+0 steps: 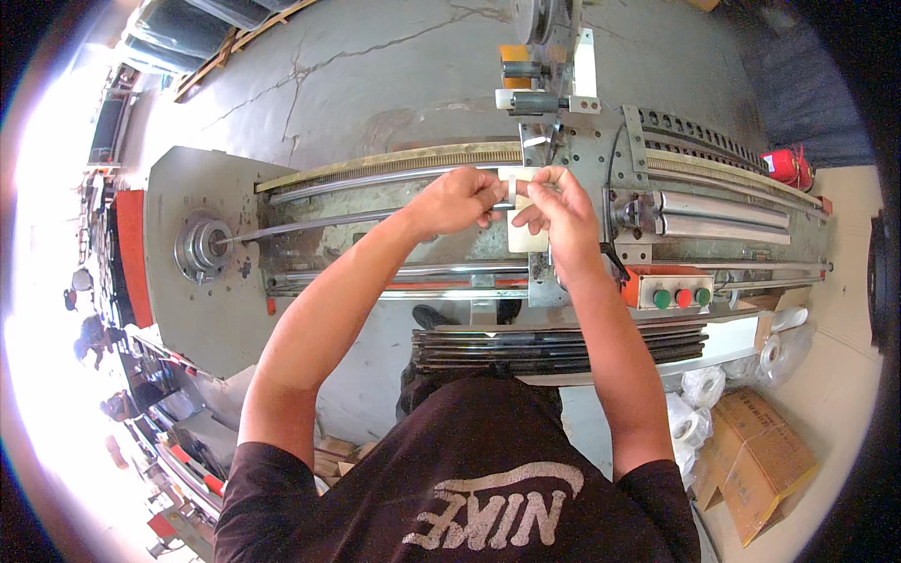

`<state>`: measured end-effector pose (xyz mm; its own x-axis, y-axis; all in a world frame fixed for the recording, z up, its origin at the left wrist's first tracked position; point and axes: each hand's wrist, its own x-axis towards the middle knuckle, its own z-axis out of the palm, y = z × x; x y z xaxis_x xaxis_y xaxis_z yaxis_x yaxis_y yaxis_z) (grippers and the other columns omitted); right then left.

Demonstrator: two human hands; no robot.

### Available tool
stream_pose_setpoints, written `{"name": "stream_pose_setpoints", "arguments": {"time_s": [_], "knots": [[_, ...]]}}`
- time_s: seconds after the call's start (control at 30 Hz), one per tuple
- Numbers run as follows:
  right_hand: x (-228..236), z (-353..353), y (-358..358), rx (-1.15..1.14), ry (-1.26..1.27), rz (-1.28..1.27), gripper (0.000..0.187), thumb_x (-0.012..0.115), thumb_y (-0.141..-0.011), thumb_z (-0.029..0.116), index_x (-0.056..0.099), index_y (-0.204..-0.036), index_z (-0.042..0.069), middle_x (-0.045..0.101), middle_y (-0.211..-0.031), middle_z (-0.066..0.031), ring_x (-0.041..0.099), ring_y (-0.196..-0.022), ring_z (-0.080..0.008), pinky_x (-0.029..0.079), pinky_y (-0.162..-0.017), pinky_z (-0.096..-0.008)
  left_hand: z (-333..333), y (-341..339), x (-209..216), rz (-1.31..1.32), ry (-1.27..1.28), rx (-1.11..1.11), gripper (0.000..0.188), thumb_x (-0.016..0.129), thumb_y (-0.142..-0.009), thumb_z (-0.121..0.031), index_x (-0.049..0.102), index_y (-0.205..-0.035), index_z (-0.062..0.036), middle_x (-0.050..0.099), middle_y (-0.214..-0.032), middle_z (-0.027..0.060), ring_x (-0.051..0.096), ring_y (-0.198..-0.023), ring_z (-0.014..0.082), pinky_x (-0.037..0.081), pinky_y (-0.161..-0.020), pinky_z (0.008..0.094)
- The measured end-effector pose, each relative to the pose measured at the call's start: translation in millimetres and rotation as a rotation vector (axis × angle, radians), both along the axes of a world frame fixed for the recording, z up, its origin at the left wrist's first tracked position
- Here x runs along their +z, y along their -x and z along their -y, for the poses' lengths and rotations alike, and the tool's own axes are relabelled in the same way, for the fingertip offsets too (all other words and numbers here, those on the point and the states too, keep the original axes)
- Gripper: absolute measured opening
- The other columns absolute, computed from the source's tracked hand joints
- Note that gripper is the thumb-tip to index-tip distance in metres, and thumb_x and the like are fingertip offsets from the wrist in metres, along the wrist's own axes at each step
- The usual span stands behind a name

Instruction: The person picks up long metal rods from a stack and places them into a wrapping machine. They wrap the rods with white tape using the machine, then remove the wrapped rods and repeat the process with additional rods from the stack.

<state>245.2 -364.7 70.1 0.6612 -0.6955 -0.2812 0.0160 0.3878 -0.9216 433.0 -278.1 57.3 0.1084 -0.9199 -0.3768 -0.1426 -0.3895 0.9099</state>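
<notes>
My left hand (460,200) is closed, its fingertips pinched together over the carriage in the middle of a long grey machine (357,244). Facing it, my right hand (561,208) bends its thumb and forefinger onto a short white strip (512,190) between the two hands. What the left fingertips grip is hidden. A thin metal rod (319,223) runs from the round chuck (202,246) at the left and passes behind my left hand. Under the fingers lies a pale cream block or plate (527,235), partly covered by my right hand.
A control box (668,288) with green and red buttons sits right of my right forearm. Long black strips (563,349) are stacked in front of me. At right are metal rollers (723,216), plastic-wrapped rolls (699,387) and a cardboard box (755,460). Guide rails (404,272) span the machine.
</notes>
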Motion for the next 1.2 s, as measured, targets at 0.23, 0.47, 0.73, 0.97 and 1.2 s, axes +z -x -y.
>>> {"name": "stream_pose_setpoints", "arguments": {"time_s": [0.23, 0.47, 0.73, 0.97, 1.2], "knots": [[-29, 28, 9, 0.138, -0.125, -0.277, 0.02, 0.063, -0.104, 0.025, 0.06, -0.114, 0.009, 0.076, -0.113, -0.0115, 0.065, -0.063, -0.013, 0.042, -0.057, -0.0261, -5, 5, 6, 0.008, 0.036, 0.018, 0.018, 0.061, -0.107, -0.012, 0.046, -0.104, -0.0015, 0.063, -0.086, 0.008, 0.071, -0.081, 0.0174, 0.055, -0.069, 0.0318], [21, -20, 37, 0.257, -0.013, -0.232, 0.016, 0.054, -0.109, 0.025, 0.058, -0.116, 0.01, 0.075, -0.125, -0.0136, 0.068, -0.065, -0.0132, 0.044, -0.057, -0.0235, -8, 5, 9, 0.098, 0.105, 0.032, 0.023, 0.063, -0.105, -0.014, 0.043, -0.101, -0.0033, 0.063, -0.082, 0.0102, 0.07, -0.071, 0.0178, 0.054, -0.066, 0.0357], [-3, 27, 8, 0.213, -0.042, -0.421, 0.015, 0.06, -0.106, 0.023, 0.062, -0.114, 0.009, 0.074, -0.104, -0.0063, 0.069, -0.068, -0.0154, 0.046, -0.058, -0.0279, -9, 5, 9, 0.121, 0.1, 0.003, 0.025, 0.061, -0.105, -0.019, 0.044, -0.101, -0.0015, 0.067, -0.084, 0.0146, 0.076, -0.078, 0.0246, 0.055, -0.07, 0.0396], [25, 1, 19, 0.255, -0.111, -0.205, 0.02, 0.054, -0.109, 0.021, 0.059, -0.125, 0.01, 0.075, -0.118, -0.0106, 0.076, -0.082, -0.0164, 0.047, -0.063, -0.0254, -15, 7, 3, 0.18, 0.116, 0.025, 0.026, 0.063, -0.105, -0.019, 0.043, -0.101, -0.0037, 0.064, -0.084, 0.0128, 0.074, -0.076, 0.0247, 0.053, -0.068, 0.0404], [-5, 28, 19, 0.353, -0.142, -0.339, 0.042, 0.058, -0.099, 0.014, 0.06, -0.141, 0.008, 0.077, -0.113, -0.0095, 0.073, -0.073, -0.0129, 0.043, -0.057, -0.0216, -14, 9, -1, 0.21, 0.151, -0.017, 0.023, 0.062, -0.104, -0.018, 0.052, -0.12, -0.0042, 0.071, -0.091, 0.0153, 0.072, -0.078, 0.0243, 0.055, -0.072, 0.0417]]}}
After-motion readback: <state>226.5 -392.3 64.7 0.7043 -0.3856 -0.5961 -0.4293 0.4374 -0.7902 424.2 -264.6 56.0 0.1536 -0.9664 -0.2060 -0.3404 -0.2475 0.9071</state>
